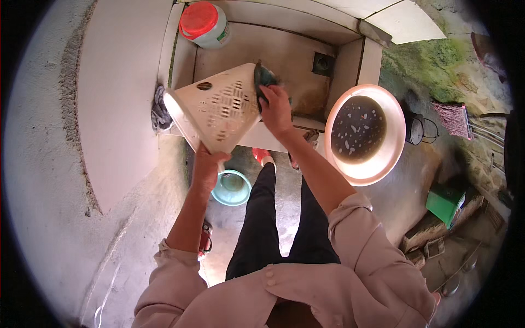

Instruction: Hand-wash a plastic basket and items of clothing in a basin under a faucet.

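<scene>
My left hand (207, 164) grips the rim of a cream plastic basket (225, 102) with slotted walls. The basket lies tipped on its side over the front edge of a tiled sink (262, 49), its wide mouth facing left. In my right hand (277, 108) is a dark green cloth (264, 80), pressed against the basket's narrow end. Part of the cloth is hidden behind my fingers and looks blurred. The basket's inside is mostly turned out of sight.
A jar with a red lid (201, 22) stands in the sink's far left corner; a drain (323, 64) lies at right. Right of the sink is a wide basin (367, 131) of murky water. A turquoise basin (231, 187) sits on the floor by my feet. A grey rag (161, 108) hangs at left.
</scene>
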### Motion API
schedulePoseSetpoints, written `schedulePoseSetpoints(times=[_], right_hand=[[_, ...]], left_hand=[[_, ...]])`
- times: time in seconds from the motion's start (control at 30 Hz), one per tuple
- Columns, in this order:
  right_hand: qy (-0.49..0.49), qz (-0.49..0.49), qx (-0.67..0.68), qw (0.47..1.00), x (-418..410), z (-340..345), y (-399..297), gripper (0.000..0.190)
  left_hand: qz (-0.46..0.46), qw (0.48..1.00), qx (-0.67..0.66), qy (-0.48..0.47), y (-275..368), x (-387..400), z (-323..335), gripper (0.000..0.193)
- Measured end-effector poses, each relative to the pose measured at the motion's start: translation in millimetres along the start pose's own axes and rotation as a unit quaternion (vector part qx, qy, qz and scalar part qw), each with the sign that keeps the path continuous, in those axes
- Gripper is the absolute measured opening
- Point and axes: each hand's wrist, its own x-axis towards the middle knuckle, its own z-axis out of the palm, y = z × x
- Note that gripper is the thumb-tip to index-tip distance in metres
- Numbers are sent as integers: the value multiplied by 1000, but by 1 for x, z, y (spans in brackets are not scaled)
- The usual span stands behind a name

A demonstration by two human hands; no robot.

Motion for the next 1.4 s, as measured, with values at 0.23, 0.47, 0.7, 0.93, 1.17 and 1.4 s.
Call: schedulePoseSetpoints(times=[0.23, 0.47, 0.7, 0.93, 1.17, 1.4], right_hand=[[-49, 4, 198, 979, -33, -9, -115, 29], [6, -177, 2, 984, 10, 10, -77, 30], [-8, 14, -253, 967, 85, -10, 63, 23], [46, -59, -28, 997, 10, -7, -30, 26], [9, -33, 108, 994, -42, -11, -60, 32], [129, 39, 10, 991, 7, 12, 26, 30]], left_hand=[[90, 952, 279, -83, -32, 8, 2, 54], [22, 957, 282, -69, -97, -7, -16, 34], [-14, 943, 315, -107, -105, -3, 17, 39], [-77, 965, 160, -194, -37, 8, 33, 46], [-18, 964, -263, 15, 31, 20, 45, 42], [-46, 993, -108, -16, 16, 7, 31, 51]])
